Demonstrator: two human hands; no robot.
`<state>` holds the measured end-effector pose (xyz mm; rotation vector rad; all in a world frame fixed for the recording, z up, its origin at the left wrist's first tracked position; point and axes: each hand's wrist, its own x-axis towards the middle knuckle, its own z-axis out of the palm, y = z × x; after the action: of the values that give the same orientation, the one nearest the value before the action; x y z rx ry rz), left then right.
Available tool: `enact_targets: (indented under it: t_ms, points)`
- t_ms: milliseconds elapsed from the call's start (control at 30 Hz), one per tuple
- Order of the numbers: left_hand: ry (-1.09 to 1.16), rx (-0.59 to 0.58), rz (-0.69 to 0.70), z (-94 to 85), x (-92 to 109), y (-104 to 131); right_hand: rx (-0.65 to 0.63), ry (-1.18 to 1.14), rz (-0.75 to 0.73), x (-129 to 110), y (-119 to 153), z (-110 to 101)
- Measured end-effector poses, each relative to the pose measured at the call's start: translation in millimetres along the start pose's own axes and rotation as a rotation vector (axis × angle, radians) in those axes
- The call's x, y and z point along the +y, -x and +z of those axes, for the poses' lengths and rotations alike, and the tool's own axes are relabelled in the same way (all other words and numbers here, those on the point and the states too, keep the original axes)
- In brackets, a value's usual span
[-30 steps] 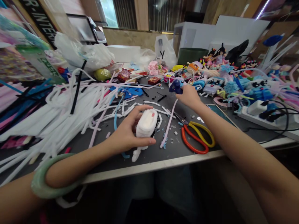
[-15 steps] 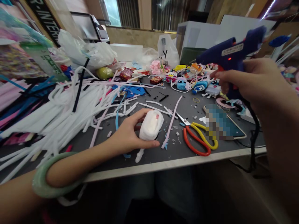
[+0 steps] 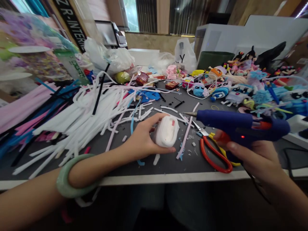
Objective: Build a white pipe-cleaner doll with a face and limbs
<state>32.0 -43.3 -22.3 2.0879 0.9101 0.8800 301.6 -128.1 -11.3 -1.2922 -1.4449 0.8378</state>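
My left hand (image 3: 149, 136) is closed around a white, rounded, fuzzy-looking block (image 3: 167, 132) with a small red mark near its top. What it is made into I cannot tell. In my right hand (image 3: 255, 157) is a dark blue glue gun (image 3: 223, 120), its red light lit and my fingers at its red trigger. The metal nozzle points left, to the right of and above the white block, apart from it. Scissors (image 3: 216, 154) with red and yellow handles lie under the glue gun, partly covered. A pale pink pipe cleaner strip (image 3: 184, 138) lies between block and scissors.
White pipe cleaners (image 3: 74, 112) spread over the table's left side, with pink, blue and black ones beyond. Small plush figures (image 3: 237, 93) crowd the back right. Scraps dot the grey tabletop (image 3: 141, 170). A white power strip (image 3: 297, 128) sits at the right edge.
My right hand has brought the glue gun down and leftward, from raised at upper right to near the block's height. The view has turned left; my left hand keeps its hold.
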Motion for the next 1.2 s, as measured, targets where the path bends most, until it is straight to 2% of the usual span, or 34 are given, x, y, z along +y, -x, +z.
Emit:
enact_targets:
  t_ms: [133, 333, 600, 900, 1200]
  points:
    - [-0.004, -0.002, 0.055, 0.4, -2, 1, -0.102, -0.008, 0.049, 8, 2, 7]
    - [-0.010, 0.001, 0.101, 0.6, -2, 1, -0.136, -0.076, 0.153, 13, 1, 15]
    - [-0.012, -0.027, 0.145, 1.1, 0, 1, -0.063, -0.046, 0.091, 17, 1, 20]
    - [-0.012, -0.049, 0.148, 1.1, 2, 2, -0.178, -0.063, 0.052, 14, 0, 20]
    - [-0.022, -0.046, 0.169, 1.0, 0, 3, -0.166, -0.057, 0.080, 16, 2, 18]
